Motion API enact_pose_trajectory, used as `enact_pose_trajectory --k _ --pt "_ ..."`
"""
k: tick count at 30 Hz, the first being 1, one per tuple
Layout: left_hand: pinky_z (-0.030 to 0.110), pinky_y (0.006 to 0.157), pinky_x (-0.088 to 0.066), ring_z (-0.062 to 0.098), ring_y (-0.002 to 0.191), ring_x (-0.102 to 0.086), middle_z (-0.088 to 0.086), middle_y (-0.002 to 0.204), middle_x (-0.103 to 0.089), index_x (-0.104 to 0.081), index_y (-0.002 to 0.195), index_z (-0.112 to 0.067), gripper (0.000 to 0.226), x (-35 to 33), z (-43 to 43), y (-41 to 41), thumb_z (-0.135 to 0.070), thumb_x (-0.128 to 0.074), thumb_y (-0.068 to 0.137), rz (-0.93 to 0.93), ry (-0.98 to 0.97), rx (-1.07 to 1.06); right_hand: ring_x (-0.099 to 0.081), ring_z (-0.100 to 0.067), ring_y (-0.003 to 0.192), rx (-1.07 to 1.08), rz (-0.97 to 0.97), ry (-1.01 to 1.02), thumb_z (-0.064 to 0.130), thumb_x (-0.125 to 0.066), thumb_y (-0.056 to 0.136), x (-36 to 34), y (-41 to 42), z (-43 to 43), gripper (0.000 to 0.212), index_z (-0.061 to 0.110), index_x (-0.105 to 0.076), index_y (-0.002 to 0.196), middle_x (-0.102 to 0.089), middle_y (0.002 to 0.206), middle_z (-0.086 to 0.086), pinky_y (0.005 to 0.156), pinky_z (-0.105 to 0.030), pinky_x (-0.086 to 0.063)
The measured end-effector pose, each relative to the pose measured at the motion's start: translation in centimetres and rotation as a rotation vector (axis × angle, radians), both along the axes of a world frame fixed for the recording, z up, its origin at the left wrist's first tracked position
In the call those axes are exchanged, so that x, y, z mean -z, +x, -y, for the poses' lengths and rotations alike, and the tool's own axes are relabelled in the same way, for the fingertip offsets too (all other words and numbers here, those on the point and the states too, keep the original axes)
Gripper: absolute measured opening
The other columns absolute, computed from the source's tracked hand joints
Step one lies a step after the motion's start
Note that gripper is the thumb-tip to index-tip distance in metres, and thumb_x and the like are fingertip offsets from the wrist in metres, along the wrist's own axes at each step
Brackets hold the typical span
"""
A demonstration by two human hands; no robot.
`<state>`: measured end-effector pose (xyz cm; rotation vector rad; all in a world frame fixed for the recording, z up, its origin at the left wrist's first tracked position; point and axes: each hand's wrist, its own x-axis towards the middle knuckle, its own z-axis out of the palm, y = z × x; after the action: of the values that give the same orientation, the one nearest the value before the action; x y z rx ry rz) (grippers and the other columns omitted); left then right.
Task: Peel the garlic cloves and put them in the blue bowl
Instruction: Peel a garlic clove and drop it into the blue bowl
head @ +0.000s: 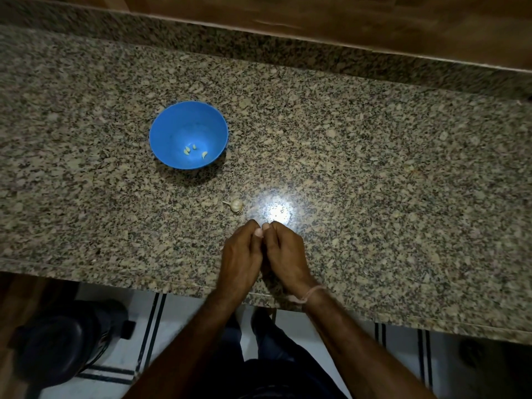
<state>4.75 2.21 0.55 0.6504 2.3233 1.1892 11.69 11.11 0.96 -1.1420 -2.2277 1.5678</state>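
Speckled stone countertop, glare spot near the front edge. Blue bowl stands upright, left of centre. Left hand and right hand are over the front edge, touching, fingers curled, fingertips meeting; anything pinched between them is hidden, cannot tell. Pale thread is round the right wrist. Small garlic bulb lies between bowl and hands, untouched. Three peeled cloves lie in the bowl's bottom.
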Motion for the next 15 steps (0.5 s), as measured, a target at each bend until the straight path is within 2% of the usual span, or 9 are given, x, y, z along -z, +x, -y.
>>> enact_pose_trajectory --k 2,3,4,6,7,9,11,13,15 --pt "0.032 0.058 -0.036 0.012 0.062 -0.047 -0.001 0.068 -0.055 -0.052 0.081 -0.016 0.032 0.0 -0.5 0.0 -0.025 -0.042 0.110 0.237 -0.007 -0.058 -0.044 -0.002 0.053 0.005 -0.043 0.031 0.020 -0.052 0.110 0.0 -0.2 -0.2 0.046 0.029 -0.043 0.066 -0.044 0.057 0.011 0.051 -0.016 -0.029" --pt "0.033 0.058 -0.036 0.013 0.061 -0.047 -0.002 0.067 -0.055 -0.055 0.081 -0.016 0.033 0.0 -0.7 0.0 -0.026 -0.042 0.110 0.345 0.012 -0.078 -0.044 0.000 0.052 0.008 -0.032 -0.017 0.019 -0.053 0.110 0.3 -0.3 -0.6 0.046 0.029 -0.044 0.065 -0.044 0.057 0.012 0.052 -0.016 -0.030" --pt "0.034 0.058 -0.037 0.016 0.061 -0.049 0.000 0.069 -0.057 -0.058 0.085 -0.015 0.033 0.0 -0.9 0.0 -0.026 -0.042 0.111 0.401 0.011 -0.092 -0.043 0.001 0.052 0.015 -0.017 -0.094 0.020 -0.053 0.110 0.5 -0.3 -1.0 0.046 0.027 -0.045 0.065 -0.044 0.057 0.012 0.053 -0.016 -0.030" --pt "0.038 0.061 -0.041 0.024 0.065 -0.056 0.008 0.076 -0.063 -0.062 0.090 -0.010 0.032 -0.5 -1.0 -0.1 -0.025 -0.042 0.111 0.388 -0.022 -0.101 -0.042 0.001 0.053 0.020 0.008 -0.205 0.024 -0.053 0.110 0.6 -0.4 -1.3 0.043 0.022 -0.048 0.067 -0.045 0.059 0.013 0.056 -0.021 -0.033" --pt "0.036 0.059 -0.040 0.023 0.061 -0.054 0.008 0.072 -0.061 -0.060 0.087 -0.010 0.034 -0.7 -1.0 -0.2 -0.025 -0.041 0.111 0.401 -0.036 -0.109 -0.041 0.001 0.054 0.007 0.008 -0.199 0.024 -0.053 0.110 0.7 -0.3 -1.3 0.042 0.021 -0.048 0.069 -0.046 0.060 0.012 0.057 -0.021 -0.033" --pt "0.027 0.048 -0.031 0.013 0.047 -0.039 0.000 0.060 -0.045 -0.049 0.076 -0.016 0.036 -1.2 -1.3 -0.5 -0.025 -0.041 0.110 0.629 -0.006 -0.154 -0.044 0.000 0.055 -0.032 -0.037 -0.094 0.018 -0.053 0.110 0.4 -0.1 -1.0 0.039 0.022 -0.047 0.071 -0.046 0.061 0.011 0.056 -0.016 -0.032" --pt "0.022 0.044 -0.024 0.009 0.045 -0.029 -0.005 0.058 -0.036 -0.044 0.076 -0.019 0.034 -1.5 -1.3 -0.8 -0.025 -0.040 0.109 0.810 0.008 -0.182 -0.048 -0.002 0.057 -0.085 -0.051 0.044 0.016 -0.053 0.110 0.3 0.0 -1.0 0.035 0.021 -0.051 0.075 -0.051 0.064 0.009 0.055 -0.015 -0.032" --pt "0.025 0.047 -0.024 0.011 0.047 -0.029 -0.004 0.057 -0.037 -0.046 0.074 -0.019 0.035 -1.5 -1.2 -0.9 -0.024 -0.041 0.107 0.770 0.015 -0.204 -0.051 -0.003 0.060 -0.085 -0.045 0.109 0.018 -0.056 0.108 0.3 -0.1 -1.2 0.028 0.016 -0.057 0.080 -0.055 0.067 0.008 0.056 -0.019 -0.036" --pt "0.031 0.054 -0.027 0.015 0.051 -0.035 -0.003 0.056 -0.041 -0.048 0.068 -0.019 0.038 -1.3 -0.8 -1.2 -0.022 -0.044 0.105 0.558 -0.023 -0.171 -0.062 -0.004 0.067 -0.032 -0.078 0.044 0.017 -0.063 0.104 0.3 0.0 -1.3 0.017 0.016 -0.064 0.087 -0.065 0.072 0.007 0.061 -0.022 -0.047"
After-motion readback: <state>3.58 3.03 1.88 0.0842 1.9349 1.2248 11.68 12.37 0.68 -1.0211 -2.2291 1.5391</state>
